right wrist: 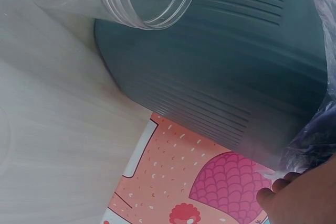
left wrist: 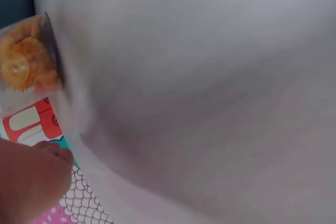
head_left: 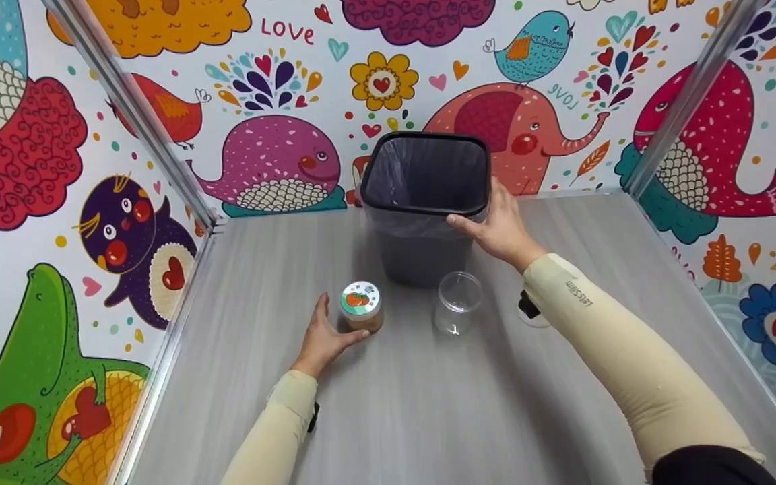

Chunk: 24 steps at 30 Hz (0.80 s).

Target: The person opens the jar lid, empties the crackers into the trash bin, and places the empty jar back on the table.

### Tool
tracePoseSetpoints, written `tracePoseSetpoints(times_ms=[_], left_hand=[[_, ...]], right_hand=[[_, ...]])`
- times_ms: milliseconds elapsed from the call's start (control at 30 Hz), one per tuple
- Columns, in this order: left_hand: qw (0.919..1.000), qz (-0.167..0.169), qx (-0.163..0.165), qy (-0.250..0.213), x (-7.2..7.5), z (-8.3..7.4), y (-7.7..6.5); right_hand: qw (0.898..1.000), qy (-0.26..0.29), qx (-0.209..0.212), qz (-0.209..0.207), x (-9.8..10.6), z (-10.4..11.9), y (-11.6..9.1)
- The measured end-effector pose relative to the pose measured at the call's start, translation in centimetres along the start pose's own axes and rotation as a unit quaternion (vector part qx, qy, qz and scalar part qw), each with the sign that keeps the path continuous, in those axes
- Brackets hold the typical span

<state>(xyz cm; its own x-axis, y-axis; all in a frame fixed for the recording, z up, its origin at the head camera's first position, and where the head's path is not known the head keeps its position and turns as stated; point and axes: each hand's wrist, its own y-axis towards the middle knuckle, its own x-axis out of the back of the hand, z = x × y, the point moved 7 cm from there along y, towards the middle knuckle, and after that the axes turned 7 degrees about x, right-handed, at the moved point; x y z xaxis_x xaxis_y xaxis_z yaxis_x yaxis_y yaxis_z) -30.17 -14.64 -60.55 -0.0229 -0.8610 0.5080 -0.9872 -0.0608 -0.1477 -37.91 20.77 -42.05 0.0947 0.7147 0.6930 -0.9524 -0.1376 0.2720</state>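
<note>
In the head view, a small clear jar (head_left: 363, 316) with orange-coloured contents and a printed white-and-green lid stands on the table. My left hand (head_left: 326, 340) is beside it, fingers spread on its left and thumb at its front. The left wrist view shows the orange contents (left wrist: 26, 61) through the jar wall. My right hand (head_left: 499, 229) grips the near right corner of a dark trash bin (head_left: 422, 252), thumb on the front rim and fingers along the side. A clear plastic bag (right wrist: 328, 40) lines the bin and folds over its rim.
An uncovered clear jar (head_left: 459, 303) stands just in front of the bin, on its right side. A clear round lid (head_left: 535, 322) lies partly under my right wrist. Printed walls (head_left: 280, 168) framed by metal strips border the grey table (head_left: 415, 404).
</note>
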Motion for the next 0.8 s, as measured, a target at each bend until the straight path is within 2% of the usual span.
tracePoseSetpoints(times_ms=[167,367,567,800], left_hand=[[0.9999,0.003,-0.002,0.014,-1.0,-0.4,0.6],[0.9997,-0.014,-0.022,0.003,-1.9,-0.8,1.1],[0.9988,-0.044,-0.02,-0.005,-2.0,-0.8,1.2],[0.9987,-0.039,-0.032,0.001,-2.1,-0.7,1.5]], right_hand=[[1.0,-0.001,0.006,-0.006,0.1,0.0,0.0],[1.0,0.001,0.01,-0.007,-0.1,0.0,0.0],[1.0,0.006,0.008,-0.006,-0.1,0.0,0.0],[1.0,0.006,0.001,-0.002,-0.1,-0.1,-0.1]])
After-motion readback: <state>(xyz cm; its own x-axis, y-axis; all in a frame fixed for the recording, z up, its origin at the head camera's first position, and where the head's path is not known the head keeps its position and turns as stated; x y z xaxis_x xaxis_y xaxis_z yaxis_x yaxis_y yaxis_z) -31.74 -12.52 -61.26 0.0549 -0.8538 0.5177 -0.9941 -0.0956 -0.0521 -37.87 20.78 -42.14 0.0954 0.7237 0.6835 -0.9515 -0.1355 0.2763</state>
